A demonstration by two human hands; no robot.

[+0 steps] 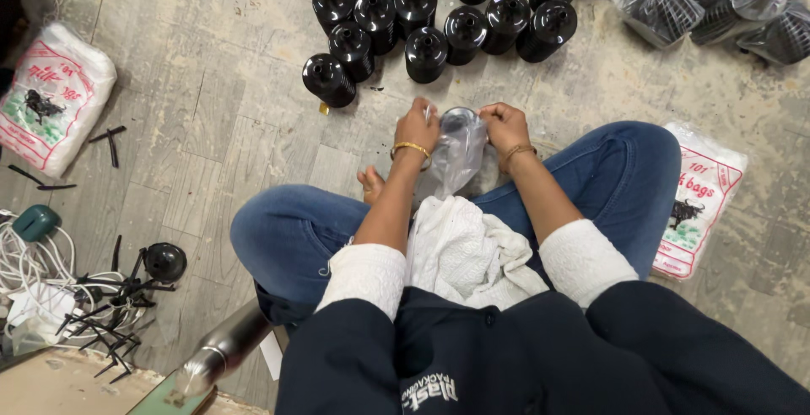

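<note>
Hands meet over the lap: left hand and right hand pinch a clear plastic bag, seemingly around a black part; black cylinders stand at twelve o'clock.

The person wore a dark navy top with small pale lettering on its front, over white ribbed cuffs that showed at both forearms. Blue denim jeans covered the legs, and a crumpled white cloth lay at the lap. The left hand had a gold bangle at the wrist; the right hand had a thinner gold band.
</note>
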